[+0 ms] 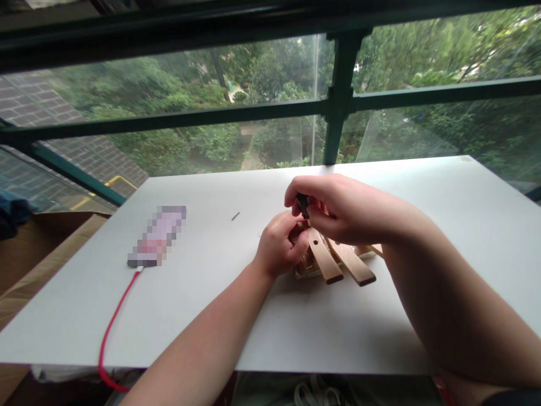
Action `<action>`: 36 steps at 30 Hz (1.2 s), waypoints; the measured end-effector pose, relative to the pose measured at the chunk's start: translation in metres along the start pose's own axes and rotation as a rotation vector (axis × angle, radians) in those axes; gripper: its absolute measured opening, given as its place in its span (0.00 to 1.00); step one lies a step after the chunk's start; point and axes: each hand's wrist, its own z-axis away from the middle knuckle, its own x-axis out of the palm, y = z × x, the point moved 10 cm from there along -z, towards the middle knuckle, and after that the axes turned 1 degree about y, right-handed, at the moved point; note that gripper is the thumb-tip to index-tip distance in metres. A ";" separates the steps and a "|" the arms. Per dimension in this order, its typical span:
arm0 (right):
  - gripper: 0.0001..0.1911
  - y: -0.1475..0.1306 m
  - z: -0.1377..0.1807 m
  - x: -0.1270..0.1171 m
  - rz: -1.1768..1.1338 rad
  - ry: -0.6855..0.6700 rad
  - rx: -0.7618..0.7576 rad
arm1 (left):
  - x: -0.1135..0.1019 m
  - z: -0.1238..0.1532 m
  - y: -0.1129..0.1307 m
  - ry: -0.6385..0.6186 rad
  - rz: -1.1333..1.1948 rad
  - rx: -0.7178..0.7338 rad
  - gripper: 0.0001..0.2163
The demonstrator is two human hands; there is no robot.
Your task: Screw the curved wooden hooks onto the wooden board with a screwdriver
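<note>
My left hand [275, 243] is closed round the near end of a flat wooden slat [324, 260], which has a round dark hole in it. Above that spot, my right hand [338, 206] grips a tool with a short black handle [303, 203]; its lower tip is hidden by my fingers. A second wooden slat [354, 265] lies beside the first, both with rounded ends angled toward me. Beneath them is a low, pale-edged object with a shiny brown surface, mostly covered by the slats and hands. A small dark screw-like piece [235, 216] lies on the table to the left.
The white table [203, 316] stands against a green-framed window [338, 84]. On its left lies a blurred-out phone-like device [159, 237] with a red cable [110, 324] running over the front edge. A cardboard box [54, 248] stands beyond the left edge.
</note>
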 end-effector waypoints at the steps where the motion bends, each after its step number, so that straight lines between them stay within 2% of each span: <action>1: 0.18 0.001 0.000 -0.001 0.006 0.002 0.014 | 0.000 0.000 0.000 -0.004 -0.001 -0.005 0.09; 9: 0.18 0.008 0.001 -0.006 0.120 0.063 0.072 | 0.002 0.000 -0.002 -0.017 0.019 -0.038 0.08; 18: 0.03 0.006 0.001 -0.012 0.229 0.092 0.081 | 0.001 0.000 -0.003 -0.012 -0.015 -0.030 0.05; 24: 0.15 0.008 -0.002 -0.005 0.148 0.068 0.054 | 0.000 0.001 -0.003 0.016 -0.040 -0.032 0.01; 27: 0.11 0.010 -0.002 -0.001 0.173 0.042 0.069 | -0.001 0.001 -0.003 0.021 -0.040 -0.022 0.01; 31: 0.12 0.015 -0.003 -0.002 0.203 0.078 0.112 | 0.000 0.001 -0.003 0.013 -0.006 -0.021 0.02; 36: 0.08 0.012 -0.005 -0.007 0.125 0.155 0.056 | 0.003 0.000 -0.004 -0.019 0.030 -0.053 0.07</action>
